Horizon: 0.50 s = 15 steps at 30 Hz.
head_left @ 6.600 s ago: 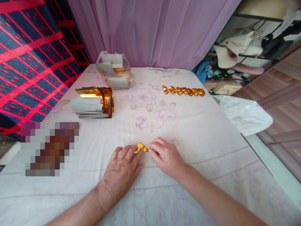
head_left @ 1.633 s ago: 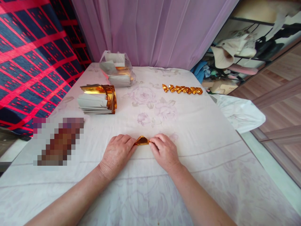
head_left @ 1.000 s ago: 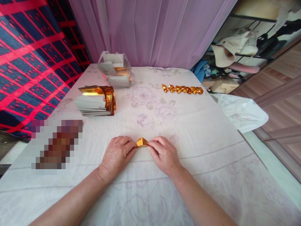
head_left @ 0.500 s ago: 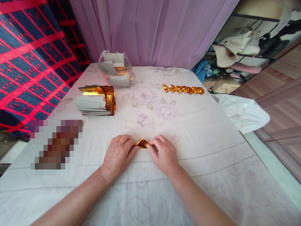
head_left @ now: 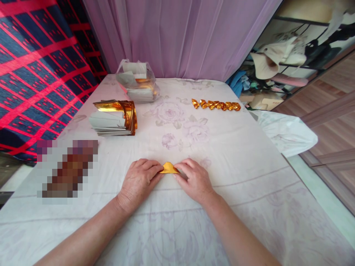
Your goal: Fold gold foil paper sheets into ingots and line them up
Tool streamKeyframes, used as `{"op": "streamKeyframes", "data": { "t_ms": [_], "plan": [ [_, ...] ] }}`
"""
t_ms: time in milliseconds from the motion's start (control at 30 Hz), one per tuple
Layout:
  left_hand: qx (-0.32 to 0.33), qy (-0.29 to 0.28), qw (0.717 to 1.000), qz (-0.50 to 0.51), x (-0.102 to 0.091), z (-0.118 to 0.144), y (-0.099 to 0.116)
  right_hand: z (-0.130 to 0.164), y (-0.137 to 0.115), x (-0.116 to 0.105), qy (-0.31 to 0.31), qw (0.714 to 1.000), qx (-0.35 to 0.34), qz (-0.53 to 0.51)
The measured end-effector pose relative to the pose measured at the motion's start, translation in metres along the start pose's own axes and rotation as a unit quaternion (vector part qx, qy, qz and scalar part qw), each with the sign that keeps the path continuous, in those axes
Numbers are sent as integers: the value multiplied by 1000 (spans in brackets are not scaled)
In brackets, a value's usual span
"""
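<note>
A small piece of folded gold foil paper (head_left: 168,168) lies on the white flowered cloth (head_left: 227,155) in front of me, showing a triangular peak. My left hand (head_left: 139,180) pinches its left end and my right hand (head_left: 194,180) pinches its right end, both resting on the cloth. Most of the paper's lower part is hidden by my fingers.
A stack of gold and grey paper sheets (head_left: 114,118) lies at the left. Behind it sits a clear plastic bag of more sheets (head_left: 137,82). A row of several folded gold pieces (head_left: 215,105) lies at the far right. A blurred patch (head_left: 68,168) is at left.
The gold paper has been pressed flatter between my fingers and now shows a neat triangle. Both hands stayed in about the same place.
</note>
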<state>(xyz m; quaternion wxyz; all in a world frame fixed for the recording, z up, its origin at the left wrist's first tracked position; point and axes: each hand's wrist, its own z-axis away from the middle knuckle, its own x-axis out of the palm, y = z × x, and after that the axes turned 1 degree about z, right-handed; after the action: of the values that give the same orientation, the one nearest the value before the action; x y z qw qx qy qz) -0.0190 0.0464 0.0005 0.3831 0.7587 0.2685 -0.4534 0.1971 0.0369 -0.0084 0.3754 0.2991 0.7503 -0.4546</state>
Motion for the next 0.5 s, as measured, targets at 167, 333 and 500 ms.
{"op": "streamKeyframes", "data": {
  "t_ms": [167, 333, 500],
  "plan": [
    [-6, 3, 1000, -16, 1, -1, -2, 0, 3, -2, -20, 999, -19, 18],
    [-2, 9, 999, -41, 2, -3, -3, 1, 2, 0, -8, 998, -38, 50],
    [1, 10, 998, -63, 2, -3, -2, 0, 1, 1, 13, 997, -49, 57]
  ]
}}
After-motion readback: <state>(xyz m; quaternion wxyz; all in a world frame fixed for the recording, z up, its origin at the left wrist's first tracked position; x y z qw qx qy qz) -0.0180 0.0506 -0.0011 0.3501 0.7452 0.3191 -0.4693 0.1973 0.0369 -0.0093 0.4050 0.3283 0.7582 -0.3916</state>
